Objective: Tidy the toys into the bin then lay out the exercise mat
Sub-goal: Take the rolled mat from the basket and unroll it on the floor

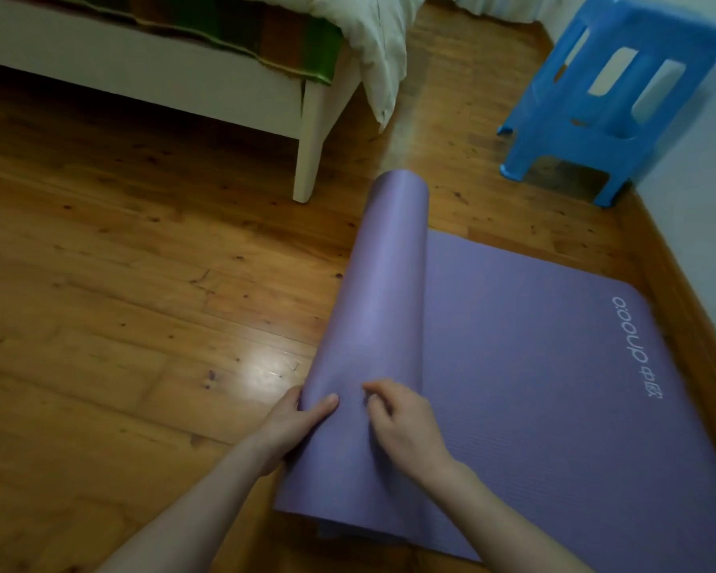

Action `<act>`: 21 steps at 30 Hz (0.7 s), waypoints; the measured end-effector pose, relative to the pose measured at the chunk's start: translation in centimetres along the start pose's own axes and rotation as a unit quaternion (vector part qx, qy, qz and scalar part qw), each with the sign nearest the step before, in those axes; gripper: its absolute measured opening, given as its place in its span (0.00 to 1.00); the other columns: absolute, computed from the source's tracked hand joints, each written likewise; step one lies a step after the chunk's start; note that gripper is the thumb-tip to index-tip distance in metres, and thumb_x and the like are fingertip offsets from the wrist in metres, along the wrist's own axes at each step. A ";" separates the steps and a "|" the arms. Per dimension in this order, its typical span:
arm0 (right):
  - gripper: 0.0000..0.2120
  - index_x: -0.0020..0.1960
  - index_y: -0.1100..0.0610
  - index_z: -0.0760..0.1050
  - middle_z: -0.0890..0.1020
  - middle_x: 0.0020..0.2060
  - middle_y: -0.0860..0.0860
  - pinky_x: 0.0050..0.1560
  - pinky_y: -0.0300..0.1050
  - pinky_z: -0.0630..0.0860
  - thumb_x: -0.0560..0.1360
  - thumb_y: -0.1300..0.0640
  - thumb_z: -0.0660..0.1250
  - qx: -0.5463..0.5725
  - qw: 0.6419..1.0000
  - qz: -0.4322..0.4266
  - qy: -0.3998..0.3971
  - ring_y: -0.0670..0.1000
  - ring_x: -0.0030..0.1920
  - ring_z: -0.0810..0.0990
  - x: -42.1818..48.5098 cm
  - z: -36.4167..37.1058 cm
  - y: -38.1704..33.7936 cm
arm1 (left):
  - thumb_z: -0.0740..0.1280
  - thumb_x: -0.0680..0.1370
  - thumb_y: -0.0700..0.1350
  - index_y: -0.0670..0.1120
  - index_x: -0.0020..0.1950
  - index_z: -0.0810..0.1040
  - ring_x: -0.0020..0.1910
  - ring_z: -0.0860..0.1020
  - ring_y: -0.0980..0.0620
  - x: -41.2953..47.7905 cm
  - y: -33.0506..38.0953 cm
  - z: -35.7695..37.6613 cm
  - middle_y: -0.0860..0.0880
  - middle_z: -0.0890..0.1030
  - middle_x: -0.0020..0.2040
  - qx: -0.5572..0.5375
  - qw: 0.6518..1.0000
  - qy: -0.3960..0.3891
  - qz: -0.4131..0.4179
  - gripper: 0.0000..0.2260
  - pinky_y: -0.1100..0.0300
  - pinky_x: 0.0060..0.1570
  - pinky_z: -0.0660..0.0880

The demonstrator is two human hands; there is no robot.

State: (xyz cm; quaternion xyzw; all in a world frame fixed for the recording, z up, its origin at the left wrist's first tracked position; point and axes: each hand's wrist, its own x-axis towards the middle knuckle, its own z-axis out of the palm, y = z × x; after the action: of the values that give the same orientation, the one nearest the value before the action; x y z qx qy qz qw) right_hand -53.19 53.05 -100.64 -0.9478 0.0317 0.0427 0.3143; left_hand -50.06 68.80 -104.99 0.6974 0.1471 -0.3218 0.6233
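A purple exercise mat [513, 345] lies partly unrolled on the wooden floor, its flat part spread to the right with white lettering near its right edge. The rest is still a thick roll [381, 291] running from near me toward the bed. My left hand [294, 428] grips the roll's left side near its close end, thumb on top. My right hand [406, 423] rests on top of the roll with fingers curled against it. No toys or bin are in view.
A white bed frame with its leg [311, 146] and a hanging pale blanket [381, 47] stand behind the roll. A blue plastic stool [604, 97] sits at the right by the wall [703, 225]. Bare wooden floor [141, 303] stretches to the left.
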 end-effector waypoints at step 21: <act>0.24 0.71 0.61 0.62 0.77 0.58 0.59 0.61 0.44 0.69 0.77 0.57 0.62 0.093 0.982 0.119 -0.112 0.57 0.61 0.75 3.8 2.3 -4.1 | 0.69 0.64 0.67 0.40 0.60 0.72 0.55 0.77 0.45 0.7 1.9 -4.8 0.43 0.78 0.56 0.173 0.975 0.135 0.021 0.37 0.59 0.45 0.71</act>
State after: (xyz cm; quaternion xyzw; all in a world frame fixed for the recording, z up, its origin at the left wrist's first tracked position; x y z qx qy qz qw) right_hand -49.22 57.57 -100.42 -0.8933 0.1127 0.1822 0.3952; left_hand -47.07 72.90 -103.89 0.8349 0.1575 -0.2317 0.4738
